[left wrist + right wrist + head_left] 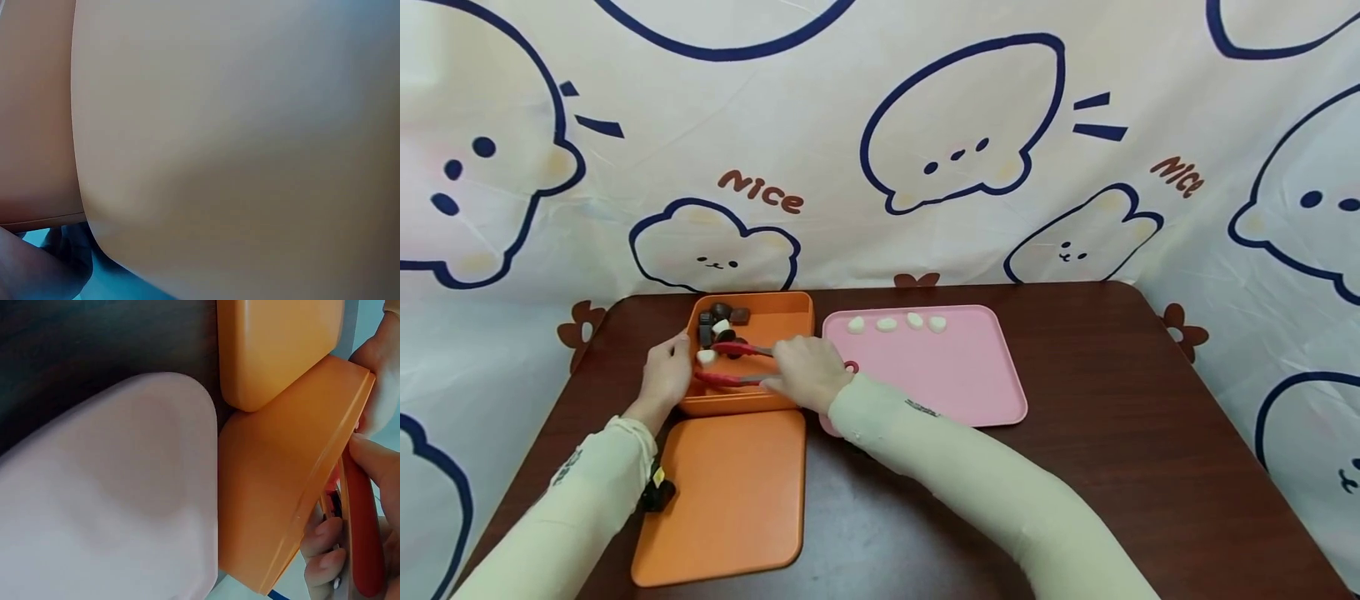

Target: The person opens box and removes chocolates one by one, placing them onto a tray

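Observation:
An orange box (775, 321) holds several dark brown or black pieces (721, 312) and a few white ones (706, 357), bunched at its left side. My left hand (668, 368) grips the box's left wall. In my right hand (808, 367) is a pair of red-tipped tongs (741, 348), also visible by its red handle (365, 531) in the right wrist view. The tong tips are spread apart inside the box, near a white piece, with nothing clearly between them. The left wrist view is mostly filled by an orange surface, and part of a hand (37, 265) shows low left.
A pink tray (940, 375) lies right of the box, with several white pieces (887, 324) in a row along its far edge. An orange lid or tray (722, 500) lies in front of the box, under my left forearm. A patterned curtain (820, 125) hangs behind the dark table (1097, 400).

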### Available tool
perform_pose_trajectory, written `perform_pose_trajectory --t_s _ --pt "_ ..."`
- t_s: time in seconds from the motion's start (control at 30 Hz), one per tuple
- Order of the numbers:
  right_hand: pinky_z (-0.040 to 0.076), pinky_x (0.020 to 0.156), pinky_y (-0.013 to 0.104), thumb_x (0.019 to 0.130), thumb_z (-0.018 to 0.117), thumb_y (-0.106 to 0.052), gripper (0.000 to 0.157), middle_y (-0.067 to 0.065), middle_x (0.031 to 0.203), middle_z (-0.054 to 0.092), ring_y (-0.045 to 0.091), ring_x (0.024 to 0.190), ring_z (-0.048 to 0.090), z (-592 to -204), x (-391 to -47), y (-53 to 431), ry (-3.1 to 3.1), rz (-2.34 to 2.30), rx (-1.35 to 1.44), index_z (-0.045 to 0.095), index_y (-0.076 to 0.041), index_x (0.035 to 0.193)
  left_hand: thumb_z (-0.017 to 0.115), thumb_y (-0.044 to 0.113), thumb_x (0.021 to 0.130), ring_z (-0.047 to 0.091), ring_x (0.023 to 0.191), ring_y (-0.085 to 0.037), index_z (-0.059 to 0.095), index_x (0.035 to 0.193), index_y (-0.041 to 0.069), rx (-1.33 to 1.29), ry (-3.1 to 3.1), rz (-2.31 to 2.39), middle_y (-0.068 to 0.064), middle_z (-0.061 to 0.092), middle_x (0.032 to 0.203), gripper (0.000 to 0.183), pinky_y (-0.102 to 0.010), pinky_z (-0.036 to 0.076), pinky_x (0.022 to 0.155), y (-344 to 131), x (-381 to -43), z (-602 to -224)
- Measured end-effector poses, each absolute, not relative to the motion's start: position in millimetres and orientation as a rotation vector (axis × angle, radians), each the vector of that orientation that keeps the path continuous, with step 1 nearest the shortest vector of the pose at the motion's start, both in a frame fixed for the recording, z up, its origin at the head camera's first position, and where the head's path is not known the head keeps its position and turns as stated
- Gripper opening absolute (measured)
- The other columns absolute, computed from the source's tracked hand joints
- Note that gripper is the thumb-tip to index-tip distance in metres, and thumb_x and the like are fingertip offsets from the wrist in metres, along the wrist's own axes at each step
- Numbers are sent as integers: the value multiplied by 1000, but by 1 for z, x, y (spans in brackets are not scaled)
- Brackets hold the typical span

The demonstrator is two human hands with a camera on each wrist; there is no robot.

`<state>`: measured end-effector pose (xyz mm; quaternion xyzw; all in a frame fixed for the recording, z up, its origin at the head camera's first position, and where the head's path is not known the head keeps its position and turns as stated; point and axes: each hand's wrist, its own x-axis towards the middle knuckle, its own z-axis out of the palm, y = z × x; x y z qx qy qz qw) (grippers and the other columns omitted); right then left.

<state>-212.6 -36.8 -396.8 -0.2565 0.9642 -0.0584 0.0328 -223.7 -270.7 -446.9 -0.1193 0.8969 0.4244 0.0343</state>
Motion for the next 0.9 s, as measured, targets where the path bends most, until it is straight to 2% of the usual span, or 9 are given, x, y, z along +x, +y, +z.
perform_pose_trajectory --t_s 0.03,0.17,0.2,0.27,0.3,0.33,0.4,0.63,0.9 --pt "42 46 25 92 67 -57 40 -7 60 45 11 56 54 -396 -213 -38 2969 -177 -793 62 -19 79 12 47 109 42 75 -25 44 88 6 -370 2766 1304 -14 39 84 56 -36 35 74 -271 -224 -447" --pt "45 48 26 93 66 -56 37 -8 61 51 10 57 56 -395 -214 -44 2985 -153 -811 66 -20 82 13 48 109 36 65 -24 36 80 10 -367 2772 1310 -11 38 76 53 -35 34 68 -273 -224 -447" --pt "47 49 26 93 66 -56 37 -8 62 53 10 58 56 -396 -213 -46 2990 -138 -819 67 -21 83 12 47 109 45 71 -28 44 85 6 -361 2761 1320 -17 46 82 58 -37 41 72 -273 -224 -446" --pt "50 51 27 94 65 -56 36 -8 64 57 9 59 57 -398 -213 -48 2998 -95 -841 69 -22 84 11 46 109 54 93 -37 58 110 -2 -356 2744 1334 -30 55 106 67 -45 46 85 -272 -223 -446" --pt "51 52 27 94 64 -56 36 -9 66 59 9 59 57 -400 -212 -49 3002 -71 -854 69 -22 85 10 45 109 54 109 -43 56 129 -4 -355 2737 1335 -34 53 124 70 -50 47 95 -272 -223 -446" --pt "52 52 27 94 64 -56 36 -9 67 60 9 59 57 -401 -212 -49 3004 -55 -864 70 -22 85 10 45 109 48 126 -46 48 146 -2 -354 2729 1338 -35 46 142 70 -56 43 106 -272 -222 -446" --pt "53 53 26 95 63 -56 36 -9 68 62 9 59 58 -402 -211 -49 3014 -22 -884 71 -22 87 9 43 110 31 147 -44 29 159 3 -354 2720 1338 -28 30 161 67 -63 30 119 -272 -221 -446" --pt "54 55 26 98 62 -50 32 -7 72 64 9 62 60 -401 -209 -46 3017 -8 -911 70 -20 91 9 42 110 18 153 -47 19 162 7 -357 2693 1342 -23 18 167 64 -65 23 122 -272 -222 -445" --pt "55 56 25 99 60 -52 35 -7 72 65 9 60 59 -397 -204 -37 3012 -55 -904 71 -19 90 10 42 110 21 153 -45 26 160 5 -363 2698 1356 -24 22 166 65 -64 24 122 -273 -222 -445"
